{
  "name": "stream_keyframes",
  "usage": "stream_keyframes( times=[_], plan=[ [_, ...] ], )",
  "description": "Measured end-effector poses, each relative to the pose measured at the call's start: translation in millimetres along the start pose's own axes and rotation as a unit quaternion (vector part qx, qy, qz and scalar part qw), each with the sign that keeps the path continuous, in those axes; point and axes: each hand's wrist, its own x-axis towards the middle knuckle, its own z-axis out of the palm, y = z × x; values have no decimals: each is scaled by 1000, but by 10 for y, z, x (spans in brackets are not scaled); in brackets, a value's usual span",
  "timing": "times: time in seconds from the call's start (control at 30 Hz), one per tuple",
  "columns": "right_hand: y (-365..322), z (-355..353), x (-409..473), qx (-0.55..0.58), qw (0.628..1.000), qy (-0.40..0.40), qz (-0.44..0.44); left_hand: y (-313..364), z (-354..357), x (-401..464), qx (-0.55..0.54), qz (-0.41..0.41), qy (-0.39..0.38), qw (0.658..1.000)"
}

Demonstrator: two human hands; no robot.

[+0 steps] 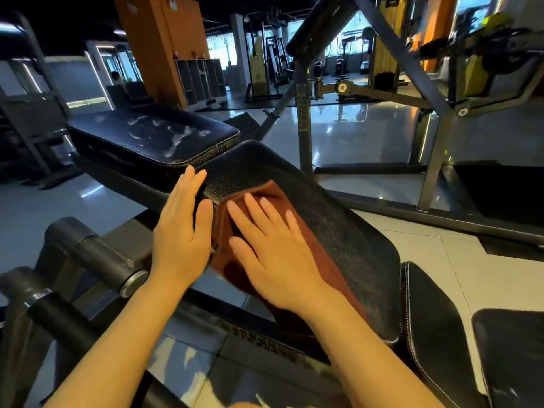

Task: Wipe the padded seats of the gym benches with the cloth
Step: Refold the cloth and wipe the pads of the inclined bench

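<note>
Right hand (276,254): flat, fingers straight, pressing brown cloth (294,225) on seat pad (353,237). Left hand (181,231): flat, bracing pad's edge. Risk, I judge: unpinched cloth bunching or sliding off leftward.

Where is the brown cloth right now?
The brown cloth lies mid-frame on the black padded seat, pressed flat under the right hand, beside the left hand.

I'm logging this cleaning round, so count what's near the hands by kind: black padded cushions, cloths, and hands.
Black padded cushions: 4 (the long textured pad under the cloth, the scuffed flat pad behind it, the stitched pad at right, the pad at the far right edge)
Brown cloths: 1
Hands: 2 (left hand, right hand)
Total: 7
</note>
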Motion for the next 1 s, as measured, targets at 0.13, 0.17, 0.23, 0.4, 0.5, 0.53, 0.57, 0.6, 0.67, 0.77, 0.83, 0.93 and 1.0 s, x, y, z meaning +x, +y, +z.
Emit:
stream_keyframes(
  times=[0.13,0.17,0.23,0.4,0.5,0.53,0.57,0.6,0.67,0.77,0.83,0.93,1.0],
  plan=[
    [129,-91,587,48,998,6,37,-15,-52,4,-40,-24,-21,999],
    [222,-95,631,47,997,11,68,-18,-52,-1,-33,-24,-25,999],
    [464,-103,580,35,988,26,147,-26,-37,-11,-15,-20,-28,999],
    [1224,-142,-140,1,945,50,322,-96,28,-34,-3,-1,-37,999],
    [1448,-132,-512,29,913,68,401,-93,105,-66,10,7,-31,999],
    [1452,-109,-568,48,905,73,417,-72,127,-74,1,0,-30,1000],
    [1428,-76,-601,51,903,70,421,-52,138,-80,-11,-8,-31,999],
    [1389,-42,-626,38,908,62,413,-39,140,-92,-19,-15,-34,999],
    [1190,7,-665,-14,928,48,368,-29,117,-148,-27,-20,-42,999],
    [690,42,-684,-6,959,53,278,2,78,-343,-41,-29,-52,997],
    [314,54,-620,-40,989,48,137,35,64,-532,-49,-40,-58,996],
    [188,60,-460,-114,991,19,-62,29,-3,-838,-23,-31,-68,997],
    [298,57,-416,-115,991,14,-73,17,-110,-1009,9,-28,-66,997]
  ],
)
